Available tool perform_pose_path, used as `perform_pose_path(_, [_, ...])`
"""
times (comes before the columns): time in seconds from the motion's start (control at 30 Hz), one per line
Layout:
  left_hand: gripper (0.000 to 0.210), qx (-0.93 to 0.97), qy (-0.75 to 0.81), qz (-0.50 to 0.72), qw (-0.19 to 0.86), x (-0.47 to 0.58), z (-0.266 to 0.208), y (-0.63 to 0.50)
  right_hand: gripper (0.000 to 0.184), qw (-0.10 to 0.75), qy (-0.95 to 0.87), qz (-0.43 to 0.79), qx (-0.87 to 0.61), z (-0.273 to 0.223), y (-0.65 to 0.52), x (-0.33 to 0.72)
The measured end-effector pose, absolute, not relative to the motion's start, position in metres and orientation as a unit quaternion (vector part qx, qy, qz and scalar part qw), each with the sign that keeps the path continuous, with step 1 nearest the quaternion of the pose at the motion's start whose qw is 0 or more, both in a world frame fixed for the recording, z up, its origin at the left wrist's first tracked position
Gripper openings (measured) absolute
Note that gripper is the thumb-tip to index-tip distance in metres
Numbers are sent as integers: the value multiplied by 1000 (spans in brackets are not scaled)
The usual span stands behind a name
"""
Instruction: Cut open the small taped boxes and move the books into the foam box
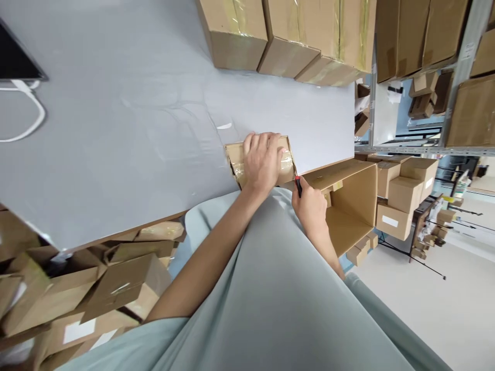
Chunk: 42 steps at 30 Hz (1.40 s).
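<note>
A small taped cardboard box [286,164] lies at the near edge of the grey tabletop, close to my body. My left hand [263,158] lies across its top, fingers together and bent toward the far edge, gripping it. In my right hand [311,203] is a utility knife [297,184] with a black and red handle, my fingers wrapped round it. Its front end meets the right end of the box, and the blade is hard to make out. Shiny clear tape covers part of the box top.
Several larger taped boxes [240,49] stand in a row along the far side of the table [135,170]. A big open carton [356,206] is at the right. Cardboard boxes [127,278] pile up below left. A dark screen [17,54] with a white cable sits upper left.
</note>
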State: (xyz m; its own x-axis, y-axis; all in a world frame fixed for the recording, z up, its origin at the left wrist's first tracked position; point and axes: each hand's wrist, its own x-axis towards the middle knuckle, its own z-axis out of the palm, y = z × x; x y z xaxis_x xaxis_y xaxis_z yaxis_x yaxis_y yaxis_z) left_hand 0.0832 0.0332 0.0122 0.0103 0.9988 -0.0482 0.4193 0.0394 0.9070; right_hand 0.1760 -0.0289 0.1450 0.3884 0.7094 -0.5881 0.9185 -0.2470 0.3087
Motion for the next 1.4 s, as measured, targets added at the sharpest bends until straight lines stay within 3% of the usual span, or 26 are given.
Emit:
perform_pose_path(0.17, [32,595,629,336,371,85,13,32,48,249,596,-177,742,153,-25,196])
perform_pose_path(0.4, [39,561,678,327,345,96,15,26,52,200,632,-206,720,116,4,214])
perform_pose_path(0.8, [55,567,701,329,281,105,-1,23,59,259,676,-204,659,111,4,229])
perform_pose_path(1.27, [53,560,707,342,264,108,-5,21,55,323,635,-237,660,132,3,241])
perform_pose_path(1.4, [50,565,707,342,255,107,-7,21,56,298,661,-226,650,133,3,244])
